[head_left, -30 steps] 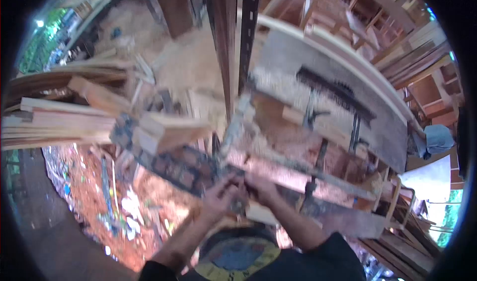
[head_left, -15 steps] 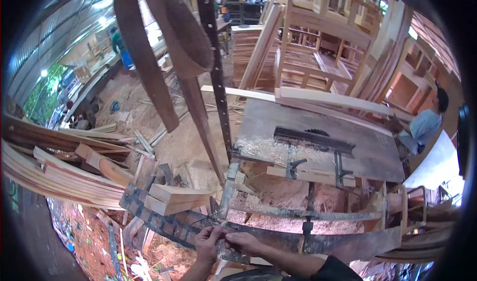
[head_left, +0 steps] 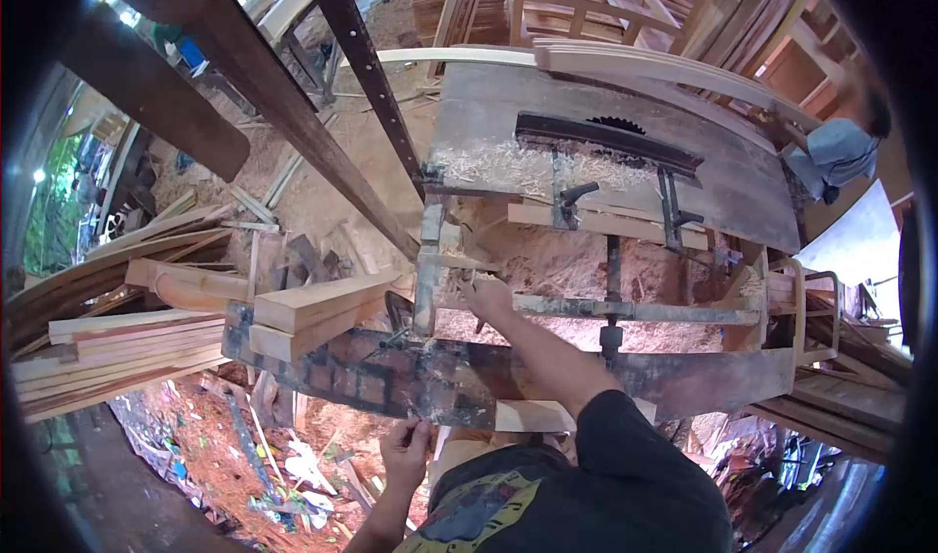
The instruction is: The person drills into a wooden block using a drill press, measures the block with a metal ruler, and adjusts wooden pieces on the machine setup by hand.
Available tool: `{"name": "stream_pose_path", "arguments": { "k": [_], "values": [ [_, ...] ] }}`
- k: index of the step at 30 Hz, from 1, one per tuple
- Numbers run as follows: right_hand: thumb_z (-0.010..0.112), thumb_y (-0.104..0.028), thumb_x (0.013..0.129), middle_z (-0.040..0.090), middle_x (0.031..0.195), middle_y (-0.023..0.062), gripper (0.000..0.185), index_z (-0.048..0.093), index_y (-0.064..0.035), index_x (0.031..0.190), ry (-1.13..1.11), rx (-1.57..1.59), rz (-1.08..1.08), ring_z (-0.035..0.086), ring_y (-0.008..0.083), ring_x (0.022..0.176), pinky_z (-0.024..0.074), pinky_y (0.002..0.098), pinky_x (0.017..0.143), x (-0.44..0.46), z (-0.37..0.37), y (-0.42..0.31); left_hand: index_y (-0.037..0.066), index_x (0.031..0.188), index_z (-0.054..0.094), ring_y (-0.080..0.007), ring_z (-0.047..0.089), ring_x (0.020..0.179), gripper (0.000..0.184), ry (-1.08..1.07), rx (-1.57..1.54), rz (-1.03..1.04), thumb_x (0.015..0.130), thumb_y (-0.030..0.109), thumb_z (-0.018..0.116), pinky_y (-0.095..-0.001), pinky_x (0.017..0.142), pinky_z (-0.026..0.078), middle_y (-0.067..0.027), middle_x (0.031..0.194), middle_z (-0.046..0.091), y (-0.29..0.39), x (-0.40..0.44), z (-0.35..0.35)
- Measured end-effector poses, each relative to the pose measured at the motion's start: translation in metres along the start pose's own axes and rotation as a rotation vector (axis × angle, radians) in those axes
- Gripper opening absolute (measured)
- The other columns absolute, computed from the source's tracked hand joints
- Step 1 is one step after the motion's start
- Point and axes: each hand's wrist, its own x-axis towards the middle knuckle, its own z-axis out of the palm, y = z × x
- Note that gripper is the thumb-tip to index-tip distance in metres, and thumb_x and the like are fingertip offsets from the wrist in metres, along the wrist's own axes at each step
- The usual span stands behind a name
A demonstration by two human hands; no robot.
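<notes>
My right hand (head_left: 489, 301) reaches over the frame bar of the machine, its fingers curled at a small wood piece (head_left: 467, 262) by the frame corner; what it grips is too small to make out. My left hand (head_left: 405, 445) is low, just below the dark front beam (head_left: 469, 382), fingers pinched together on something hidden or too small. Two stacked wood blocks (head_left: 322, 309) lie on the beam's left part. Beyond my right hand is the saw table (head_left: 723, 152) with a dark fence (head_left: 606, 143), a toothed blade (head_left: 618, 123) and shavings.
A person (head_left: 842, 148) stands at the right end of the saw table, beside long boards (head_left: 674, 76). Dark straps and a perforated metal bar (head_left: 366, 69) hang at the upper left. Stacked planks (head_left: 127, 358) lie at the left. Wooden frames (head_left: 596, 11) stand behind.
My hands, together before, are now apart: the right has moved forward to the frame corner, the left stays low near my body. The view has tilted and shifted.
</notes>
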Motion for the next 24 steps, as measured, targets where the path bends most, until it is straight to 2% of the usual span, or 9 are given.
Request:
{"name": "stream_pose_path", "arguments": {
  "k": [4,7,10,16,19,22,24],
  "values": [
    [0.054,-0.037,0.097,0.076,0.108,0.0269,0.043,0.078,-0.0051,0.112,-0.032,-0.066,0.132,0.073,0.0427,0.105,0.0566,0.0537,0.094,0.029,-0.002,-0.025,-0.004,0.107,0.073,-0.0091,0.062,0.071,0.016,-0.013,0.013,-0.008,0.104,0.011,0.070,-0.0257,0.063,0.050,-0.0032,0.084,0.070,-0.007,-0.008,-0.005],
    [0.056,-0.033,0.096,0.077,0.106,0.0250,0.038,0.081,-0.0050,0.105,-0.019,-0.098,0.167,0.075,0.0413,0.102,0.0580,0.0532,0.091,0.041,0.000,-0.029,-0.004,0.110,0.072,-0.0091,0.062,0.071,0.017,0.009,0.061,-0.087,0.103,0.011,0.070,-0.0251,0.064,0.050,-0.0032,0.085,0.069,-0.022,-0.013,-0.020],
    [0.059,-0.031,0.094,0.078,0.102,0.0229,0.035,0.082,-0.0063,0.099,0.038,-0.095,0.178,0.076,0.0397,0.097,0.0599,0.0511,0.087,0.039,0.009,-0.027,-0.005,0.111,0.072,-0.0082,0.060,0.071,0.018,0.138,0.035,-0.089,0.104,0.011,0.070,-0.0247,0.063,0.049,-0.0024,0.084,0.069,-0.023,-0.018,-0.020],
    [0.060,-0.028,0.092,0.079,0.099,0.0201,0.030,0.083,-0.0082,0.098,-0.023,-0.234,0.092,0.077,0.0373,0.095,0.0615,0.0479,0.082,0.044,0.018,-0.022,-0.006,0.111,0.074,-0.0070,0.059,0.070,0.020,0.163,-0.008,-0.079,0.104,0.013,0.070,-0.0240,0.062,0.048,-0.0010,0.081,0.068,-0.053,-0.024,-0.031],
    [0.059,-0.028,0.094,0.079,0.100,0.0183,0.031,0.083,-0.0083,0.097,-0.035,-0.319,0.018,0.077,0.0366,0.097,0.0616,0.0479,0.083,0.040,0.015,-0.024,-0.005,0.111,0.074,-0.0072,0.058,0.069,0.020,0.126,0.042,-0.152,0.104,0.013,0.070,-0.0232,0.061,0.047,-0.0013,0.080,0.067,-0.047,-0.022,-0.027],
    [0.059,-0.028,0.094,0.080,0.104,0.0171,0.031,0.083,-0.0090,0.100,-0.043,-0.176,0.206,0.077,0.0354,0.099,0.0616,0.0475,0.084,0.046,0.022,-0.030,-0.005,0.110,0.074,-0.0071,0.058,0.068,0.020,0.092,-0.012,-0.143,0.103,0.013,0.070,-0.0229,0.061,0.046,-0.0022,0.080,0.068,-0.037,-0.018,-0.022],
    [0.059,-0.027,0.093,0.079,0.106,0.0178,0.031,0.083,-0.0087,0.102,-0.063,-0.178,0.180,0.077,0.0351,0.100,0.0615,0.0475,0.085,0.050,0.028,-0.026,-0.005,0.110,0.074,-0.0084,0.060,0.070,0.020,0.091,0.035,-0.111,0.104,0.013,0.070,-0.0248,0.063,0.049,-0.0038,0.082,0.070,-0.028,-0.015,-0.019]
  ]
}}
